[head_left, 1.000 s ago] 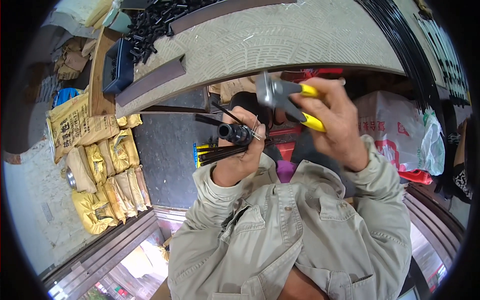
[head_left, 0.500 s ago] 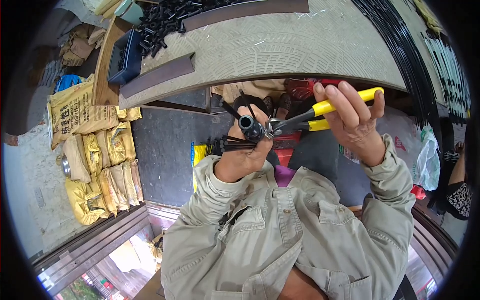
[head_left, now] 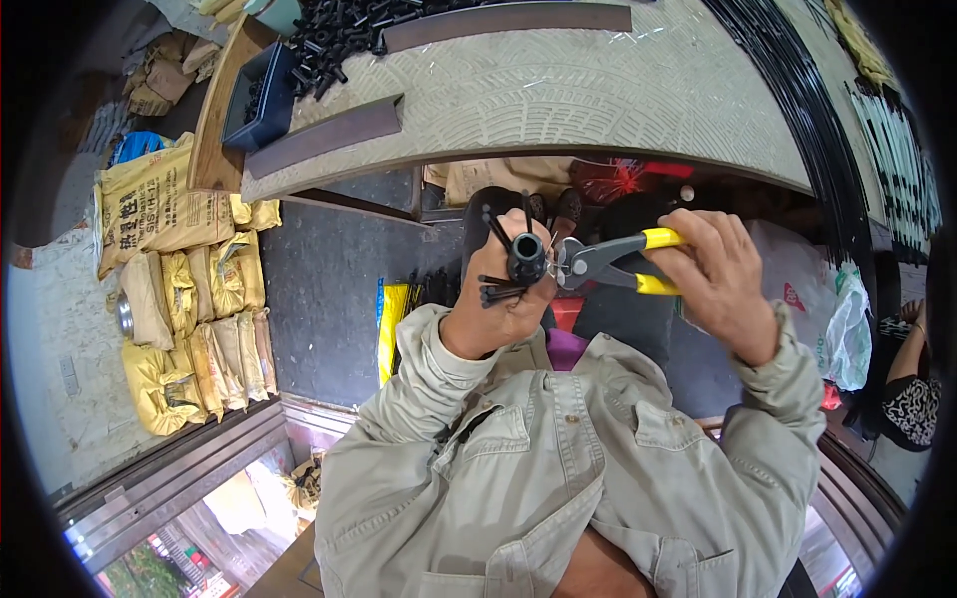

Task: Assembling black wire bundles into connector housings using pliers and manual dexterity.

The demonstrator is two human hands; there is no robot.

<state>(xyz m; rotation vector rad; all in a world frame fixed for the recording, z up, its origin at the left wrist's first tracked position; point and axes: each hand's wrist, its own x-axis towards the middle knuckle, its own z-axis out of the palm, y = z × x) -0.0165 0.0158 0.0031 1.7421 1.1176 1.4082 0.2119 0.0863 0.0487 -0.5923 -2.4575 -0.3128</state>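
My left hand (head_left: 505, 317) is closed around a black tubular piece (head_left: 526, 257), its open end facing up. Several thin black rods (head_left: 498, 292) stick out around the tube between my fingers. In my right hand (head_left: 726, 274) is a pair of pliers (head_left: 601, 257) with yellow grips, my fingers wrapped round the handles. The pliers' jaws are at a thin, shiny wire (head_left: 553, 267) on the right side of the tube. Whether they bite on the wire is too small to tell.
Ahead lies a textured worktop (head_left: 598, 105) with a pile of black fittings (head_left: 339, 45), a blue bin (head_left: 261, 105) and a metal strip (head_left: 329, 138). Long black rods (head_left: 797, 115) cover its right side. Sacks (head_left: 164, 214) are stacked left. Another person's arm (head_left: 909, 354) shows far right.
My right hand has lowered and its fingers have closed round the pliers' handles, which sit closer together. The tube in my left hand has shifted slightly right and tilted more upright.
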